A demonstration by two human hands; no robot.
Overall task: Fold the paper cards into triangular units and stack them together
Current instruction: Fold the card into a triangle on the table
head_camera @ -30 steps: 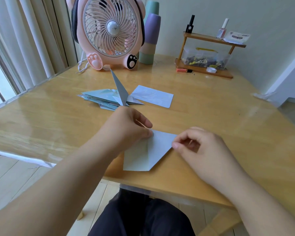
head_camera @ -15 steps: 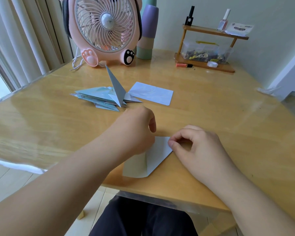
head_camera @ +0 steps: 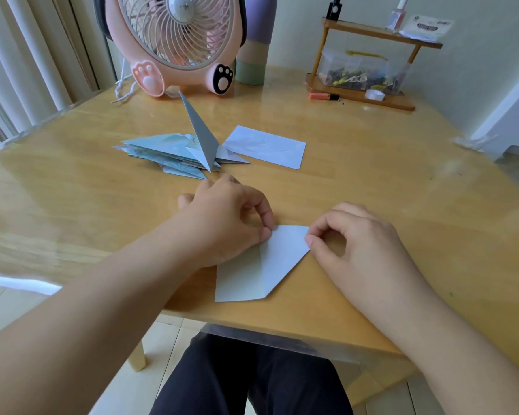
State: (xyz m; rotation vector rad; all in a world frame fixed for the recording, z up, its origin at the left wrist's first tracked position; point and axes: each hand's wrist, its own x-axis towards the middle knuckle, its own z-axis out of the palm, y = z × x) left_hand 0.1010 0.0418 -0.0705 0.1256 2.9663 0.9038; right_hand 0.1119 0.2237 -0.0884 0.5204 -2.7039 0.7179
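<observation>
A pale blue paper card [head_camera: 264, 268], partly folded with a crease down its middle, lies flat near the table's front edge. My left hand [head_camera: 225, 223] rests on its upper left part, fingertips pressing the paper at the top of the crease. My right hand [head_camera: 357, 250] pinches the card's right corner between thumb and forefinger. Farther back sits a pile of folded triangular units [head_camera: 174, 154], one of them [head_camera: 201, 133] sticking up on its point. A flat unfolded card [head_camera: 267, 146] lies to the right of the pile.
A pink fan [head_camera: 174, 40] with paw feet and stacked cups [head_camera: 253, 46] stand at the back. A small wooden shelf [head_camera: 363, 94] with a clear box, bottles and a tape roll is at the back right. The wooden table [head_camera: 72, 205] has a glossy cover.
My left hand lifted off the card's left half and shifted up, so more of the card shows and it lies flatter. My right hand kept its pinch on the right corner.
</observation>
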